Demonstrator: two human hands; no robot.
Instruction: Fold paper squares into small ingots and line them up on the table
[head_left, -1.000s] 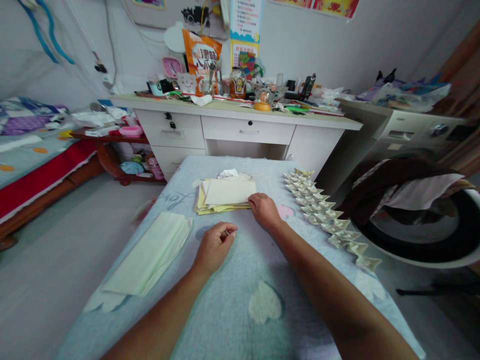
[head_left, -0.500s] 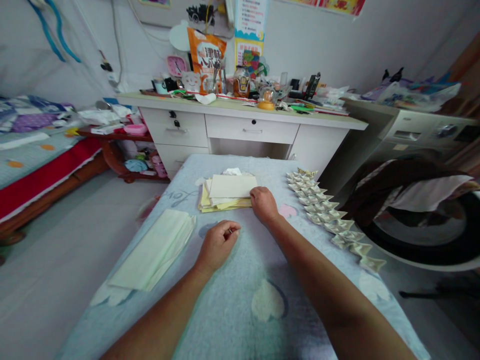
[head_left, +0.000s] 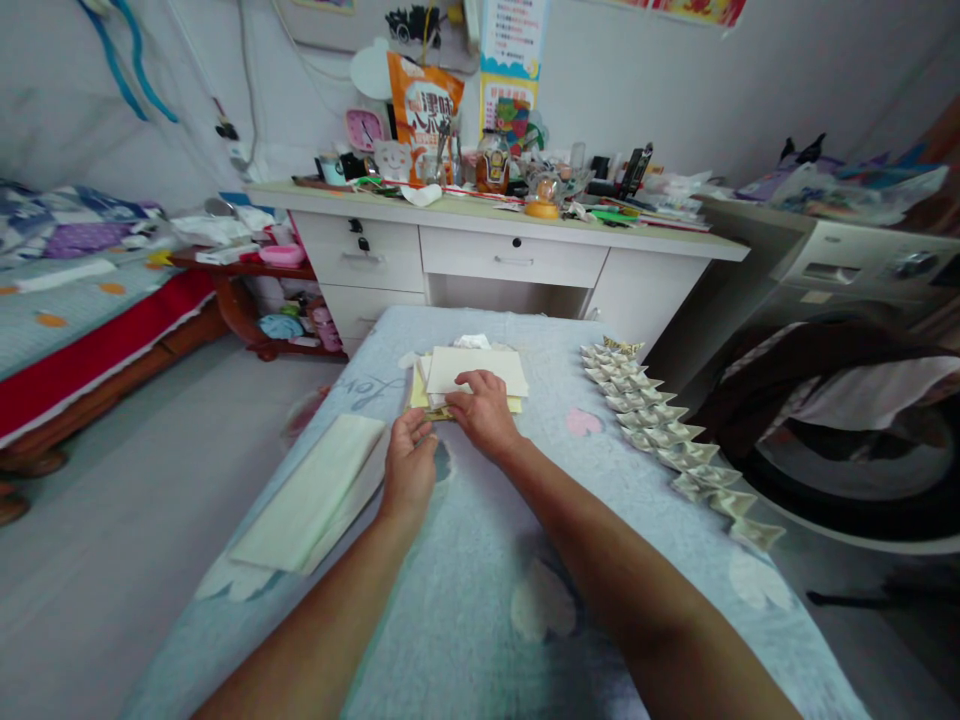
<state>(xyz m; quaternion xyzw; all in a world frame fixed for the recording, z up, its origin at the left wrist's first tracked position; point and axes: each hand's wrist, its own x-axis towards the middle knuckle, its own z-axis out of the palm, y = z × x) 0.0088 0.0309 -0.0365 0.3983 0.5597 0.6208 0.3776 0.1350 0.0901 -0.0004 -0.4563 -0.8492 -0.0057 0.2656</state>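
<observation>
A stack of cream and yellow paper sheets (head_left: pixel 487 368) lies at the far middle of the cloth-covered table. At its front edge a narrow, gold-brown paper strip (head_left: pixel 438 413) spans the gap between my hands. My right hand (head_left: pixel 484 412) reaches over the stack's front, fingers bent and closed on the strip's right end. My left hand (head_left: pixel 410 462) is at the front left corner, palm turned inward, thumb apart from the fingers, the fingertips at the strip's left end. A pale green folded paper pile (head_left: pixel 311 500) lies left of my left hand.
Rows of folded paper boats (head_left: pixel 651 412) line the table's right side, with a gold-patterned piece (head_left: pixel 622 346) at the far end. A cluttered desk (head_left: pixel 517 255) stands beyond the table. To the right is a washing machine (head_left: pixel 847 270) with clothes in its door opening; a bed (head_left: pixel 97 310) is at left.
My right hand has moved left from the stack's right corner to its front edge. My left hand has moved forward and left to the stack's corner. The view has shifted slightly.
</observation>
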